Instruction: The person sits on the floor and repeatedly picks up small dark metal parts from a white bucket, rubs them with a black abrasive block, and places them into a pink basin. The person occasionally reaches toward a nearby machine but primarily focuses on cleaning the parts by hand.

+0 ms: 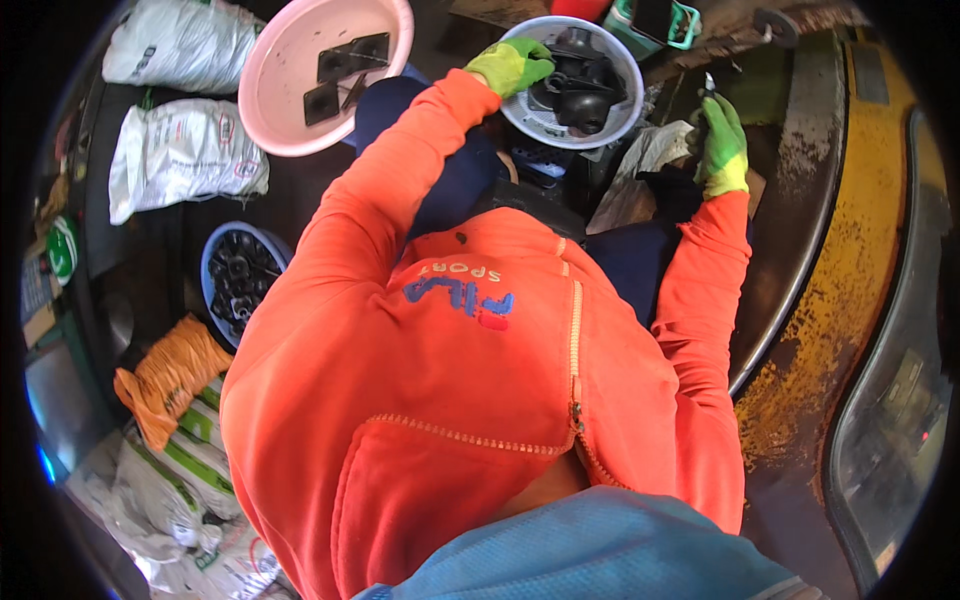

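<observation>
Near one o'clock in my view, a pale bowl (524, 115) holds a heap of black parts (585, 108). They look smooth and a bit shiny, maybe rubber or plastic, but I can't tell which. My guess is that each one is light, gives a little when squeezed, and won't break if it drops. The shine makes me think they could slide on a glove, so I'd pinch a thin edge, thumb on one side and fingers on the other, and not grab the round belly.

The left hand (515, 66), in a yellow-green glove, reaches over the bowl's edge at about half past nine. Its fingers are bent, and the black parts lie just beside them, at three to four o'clock from the hand. I can't tell if the fingertips pinch a part or only rest there.

The right hand (722, 140), gloved too, is curled around a small tool (709, 83) with a shiny tip poking up toward twelve o'clock. I can't see enough of it to say what kind it is. From this hand, the black parts sit well apart, toward ten o'clock.

At nine o'clock from the left hand, a pink basin (285, 62) has a few flat pieces (352, 58) in it, also black.
</observation>
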A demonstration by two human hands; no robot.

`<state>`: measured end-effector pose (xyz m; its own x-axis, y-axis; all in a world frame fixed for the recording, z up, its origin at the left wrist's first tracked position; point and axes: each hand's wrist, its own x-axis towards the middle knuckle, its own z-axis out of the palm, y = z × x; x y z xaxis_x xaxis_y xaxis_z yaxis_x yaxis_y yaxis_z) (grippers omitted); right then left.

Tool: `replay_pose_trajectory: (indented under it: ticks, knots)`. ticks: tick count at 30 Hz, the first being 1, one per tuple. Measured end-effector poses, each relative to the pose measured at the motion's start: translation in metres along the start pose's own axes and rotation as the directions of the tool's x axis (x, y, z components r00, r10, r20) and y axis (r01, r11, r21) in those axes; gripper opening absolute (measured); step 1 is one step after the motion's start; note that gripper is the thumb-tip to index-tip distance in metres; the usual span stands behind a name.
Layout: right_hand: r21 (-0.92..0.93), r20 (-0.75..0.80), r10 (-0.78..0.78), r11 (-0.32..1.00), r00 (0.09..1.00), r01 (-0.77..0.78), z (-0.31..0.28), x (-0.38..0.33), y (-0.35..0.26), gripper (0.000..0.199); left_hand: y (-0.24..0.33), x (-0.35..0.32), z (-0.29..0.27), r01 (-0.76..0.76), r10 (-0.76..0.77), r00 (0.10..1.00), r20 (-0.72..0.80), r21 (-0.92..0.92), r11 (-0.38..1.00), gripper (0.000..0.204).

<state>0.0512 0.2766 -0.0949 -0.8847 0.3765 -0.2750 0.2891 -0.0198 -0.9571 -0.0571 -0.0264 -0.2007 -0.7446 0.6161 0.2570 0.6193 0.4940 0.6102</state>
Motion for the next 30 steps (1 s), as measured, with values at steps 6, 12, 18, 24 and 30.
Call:
replay_pose_trajectory:
  ticks: [6, 12, 18, 24, 30]
  knots:
    - [-0.192, 0.133, 0.001, 0.981, 0.991, 0.024, -0.002, 0.010, 0.018, 0.045, -0.034, 0.034, 0.055, 0.521, -0.547, 0.837, -0.007, 0.313, 0.794, 0.037]
    - [-0.255, 0.136, -0.072, 0.961, 0.988, 0.105, 0.013, 0.014, 0.027, 0.070, -0.001, 0.018, -0.019, 0.570, -0.732, 0.676, 0.091, -0.694, 0.440, 0.030]
    - [0.360, 0.401, 0.011, 0.917, 0.916, -0.168, 0.064, -0.035, 0.001, 0.039, 0.100, -0.020, -0.041, 0.228, -0.488, 0.873, -0.018, -0.869, 0.439, 0.028]
    - [0.419, 0.323, 0.014, 0.894, 0.946, -0.156, 0.072, -0.066, -0.014, 0.029, 0.143, -0.013, -0.058, -0.132, 0.003, 0.943, -0.333, -0.365, 0.922, 0.058]
    - [0.500, 0.347, 0.005, 0.845, 0.938, -0.190, 0.080, -0.075, 0.001, 0.033, 0.159, -0.004, -0.075, -0.197, 0.083, 0.946, -0.314, -0.350, 0.916, 0.054]
